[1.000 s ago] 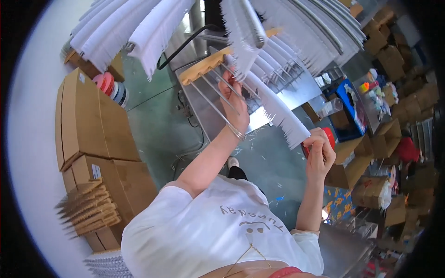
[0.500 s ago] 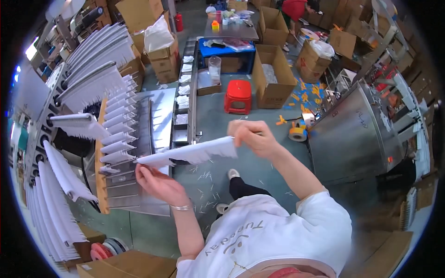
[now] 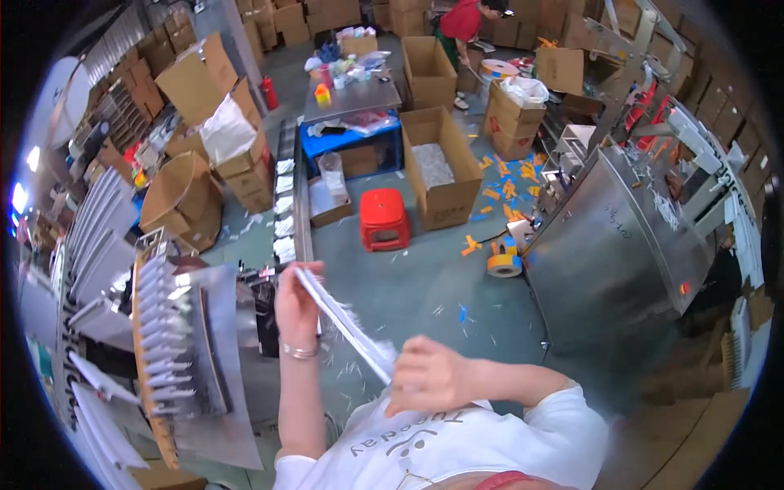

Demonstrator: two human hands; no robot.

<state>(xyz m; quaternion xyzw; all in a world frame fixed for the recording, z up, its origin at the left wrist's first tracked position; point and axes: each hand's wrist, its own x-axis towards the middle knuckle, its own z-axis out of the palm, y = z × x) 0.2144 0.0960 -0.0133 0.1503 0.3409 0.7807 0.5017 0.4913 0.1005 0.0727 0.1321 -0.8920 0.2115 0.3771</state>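
Between my two hands slants a long, narrow white bundle with a frayed edge; its exact material I cannot make out. My left hand is closed on the far end, near the conveyor. The near end is gripped by my right hand, fingers curled, close to my shirt. To the left stands a wooden-edged rack with several similar white fringed bundles hung in a row. A metal sheet lies beside that rack.
Small white bundles sit along a narrow conveyor. Ahead are a red stool, an open carton and a blue-framed table. A steel cabinet and tape rolls stand right. A person in red bends far off.
My view has turned left and up. The bundle has swung from nearly level, beside the rack, to a steep slant. My right hand came down toward my chest; the left moved away from the rack.
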